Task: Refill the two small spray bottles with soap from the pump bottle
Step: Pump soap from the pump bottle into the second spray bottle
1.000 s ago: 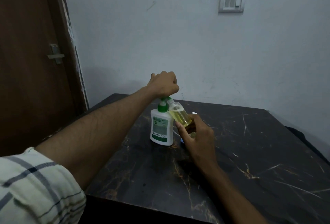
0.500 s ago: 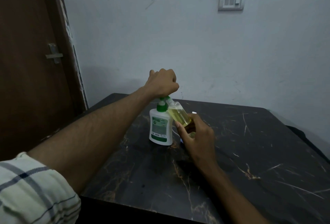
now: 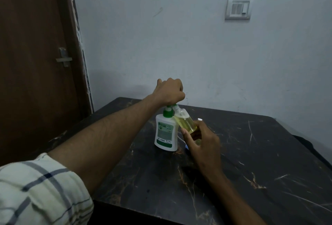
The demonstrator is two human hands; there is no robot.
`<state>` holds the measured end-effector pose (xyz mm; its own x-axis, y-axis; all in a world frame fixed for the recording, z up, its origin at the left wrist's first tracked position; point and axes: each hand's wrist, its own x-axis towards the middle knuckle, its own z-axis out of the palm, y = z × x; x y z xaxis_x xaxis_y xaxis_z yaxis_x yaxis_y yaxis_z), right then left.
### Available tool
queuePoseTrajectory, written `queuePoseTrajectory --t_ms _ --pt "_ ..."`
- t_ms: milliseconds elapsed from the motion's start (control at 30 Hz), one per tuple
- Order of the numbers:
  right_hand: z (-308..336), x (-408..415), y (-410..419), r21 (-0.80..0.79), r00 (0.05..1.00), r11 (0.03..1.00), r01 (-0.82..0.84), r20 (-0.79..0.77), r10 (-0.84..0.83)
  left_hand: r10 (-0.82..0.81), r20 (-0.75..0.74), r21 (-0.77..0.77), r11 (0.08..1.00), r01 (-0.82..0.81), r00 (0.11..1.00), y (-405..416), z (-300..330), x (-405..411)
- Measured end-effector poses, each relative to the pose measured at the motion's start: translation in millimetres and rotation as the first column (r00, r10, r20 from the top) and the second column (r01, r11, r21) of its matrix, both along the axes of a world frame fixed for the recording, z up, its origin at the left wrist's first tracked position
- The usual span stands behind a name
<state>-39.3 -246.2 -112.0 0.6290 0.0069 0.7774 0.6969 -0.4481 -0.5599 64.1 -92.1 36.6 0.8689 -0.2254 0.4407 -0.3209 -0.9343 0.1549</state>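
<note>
Fingers of right hand [image 3: 201, 145] grip tilted spray bottle [image 3: 185, 121]; left hand [image 3: 170, 91] fisted over pump bottle [image 3: 166, 131].

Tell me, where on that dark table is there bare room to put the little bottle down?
The marble table shows bare top right of the right hand, out to the wall-side and right edges, and along the near edge between the forearms. It is crowded at the pump bottle, where the left hand presses the pump and the tilted spray bottle meets the nozzle.
</note>
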Motion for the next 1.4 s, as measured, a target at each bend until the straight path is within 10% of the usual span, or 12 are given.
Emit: queuePoseTrajectory --t_ms 1400 --pt "0.0 -2.3 -1.1 -0.004 1.000 1.000 0.011 -0.001 -0.011 -0.033 0.022 -0.059 0.998 0.034 0.999 2.4 -1.6 6.8"
